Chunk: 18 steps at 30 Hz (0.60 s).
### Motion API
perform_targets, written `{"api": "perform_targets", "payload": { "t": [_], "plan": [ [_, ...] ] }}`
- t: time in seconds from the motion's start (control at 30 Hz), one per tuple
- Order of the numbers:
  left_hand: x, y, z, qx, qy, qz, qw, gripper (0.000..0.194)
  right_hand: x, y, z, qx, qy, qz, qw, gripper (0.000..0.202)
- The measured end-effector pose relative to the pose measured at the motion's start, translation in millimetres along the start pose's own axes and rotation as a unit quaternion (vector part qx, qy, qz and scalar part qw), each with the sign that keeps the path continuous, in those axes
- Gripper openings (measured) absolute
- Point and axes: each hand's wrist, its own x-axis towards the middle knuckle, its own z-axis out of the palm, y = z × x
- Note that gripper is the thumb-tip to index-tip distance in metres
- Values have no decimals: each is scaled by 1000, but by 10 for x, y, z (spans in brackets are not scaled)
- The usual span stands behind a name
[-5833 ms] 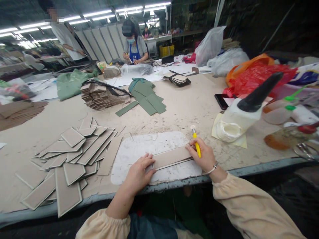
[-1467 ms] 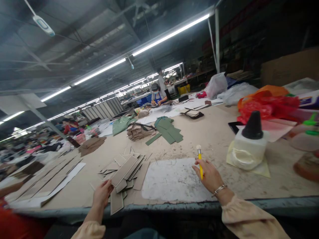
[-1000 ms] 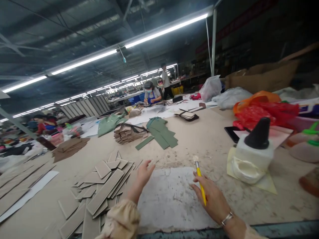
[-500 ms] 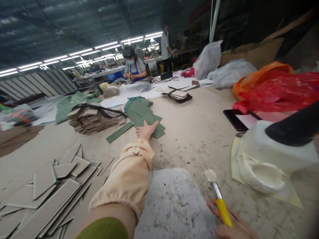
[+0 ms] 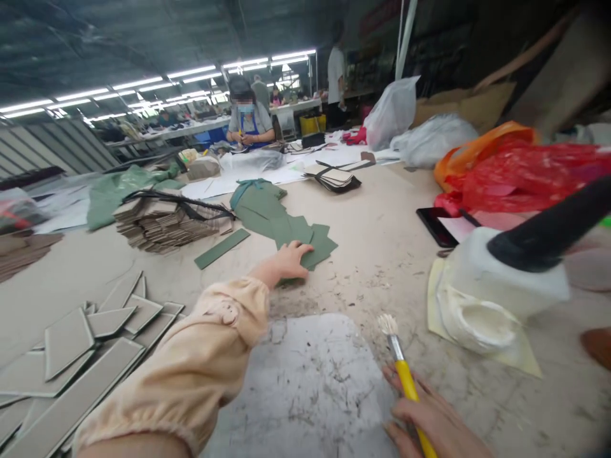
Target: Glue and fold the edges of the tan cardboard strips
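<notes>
My left hand (image 5: 289, 261) rests on the near end of a fanned stack of green pieces (image 5: 267, 213), its fingers bent over the top ones; a piece lies under the palm. In my right hand (image 5: 424, 407), at the lower right, is a yellow-handled brush (image 5: 407, 383), bristles pointing up and away. Between the hands lies a whitish board (image 5: 312, 381) marked with dark specks. One green strip (image 5: 222, 249) lies left of the stack. To the right of the brush, a white glue container (image 5: 487, 312) stands on yellowish paper.
Grey-beige panels (image 5: 69, 343) are piled at the lower left. Behind them sits a tied brown bundle (image 5: 167, 222). A phone (image 5: 436, 227) and red bags (image 5: 529, 178) are at the right. A person (image 5: 251, 121) works across the table; another stands farther back.
My left hand has come nearer and its fingers have bent over the green pieces, which now spread farther right. The brush is still in my right hand. The view has shifted slightly.
</notes>
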Motion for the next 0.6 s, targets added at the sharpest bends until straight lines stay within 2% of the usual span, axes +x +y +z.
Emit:
{"api": "perform_targets", "payload": {
  "t": [0.13, 0.3, 0.4, 0.5, 0.57, 0.6],
  "plan": [
    [-395, -29, 5, 33, 18, 22, 999, 61, 52, -13, -11, -1, 49, -12, 999, 8],
    [-636, -49, -68, 66, 71, -47, 994, 33, 146, -28, -28, 22, 75, -17, 997, 7],
    [-809, -42, -224, 79, 114, -85, 987, 35, 222, -50, -74, 60, 108, -24, 992, 11],
    [-1145, -22, -382, 64, 178, -107, 976, 38, 277, -74, -168, 117, 129, -2, 985, 19],
    [-1450, 7, -379, 20, 178, -92, 980, 37, 289, -81, -232, 164, 140, 33, 976, 23],
    [-1613, 28, -325, -10, 157, -77, 985, 35, 288, -79, -255, 188, 147, 58, 969, 25]
  ]
}}
